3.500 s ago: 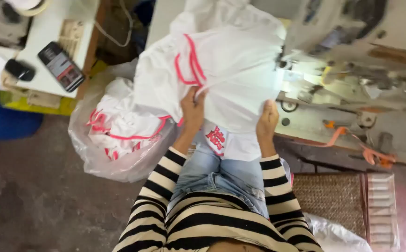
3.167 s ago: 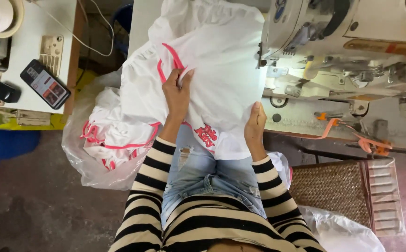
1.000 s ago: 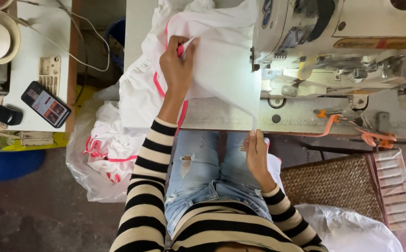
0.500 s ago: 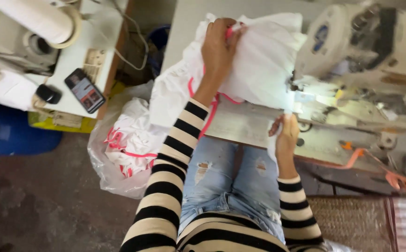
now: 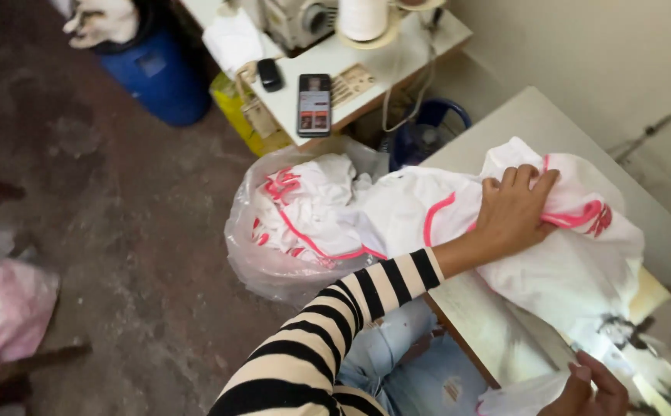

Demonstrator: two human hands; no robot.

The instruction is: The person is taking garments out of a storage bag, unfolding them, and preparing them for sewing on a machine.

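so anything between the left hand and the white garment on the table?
No. The left hand already rests flat on the white garment with pink trim on the table, fingers pressing into the cloth. The right hand holds cloth at the lower edge.

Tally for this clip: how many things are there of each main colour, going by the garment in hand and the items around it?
White: 3 – white garment with pink trim under the left hand, thread cone, bagged white garments
Blue: 2 – blue plastic barrel, blue basket
Black: 2 – black smartphone, small black case
Total: 7
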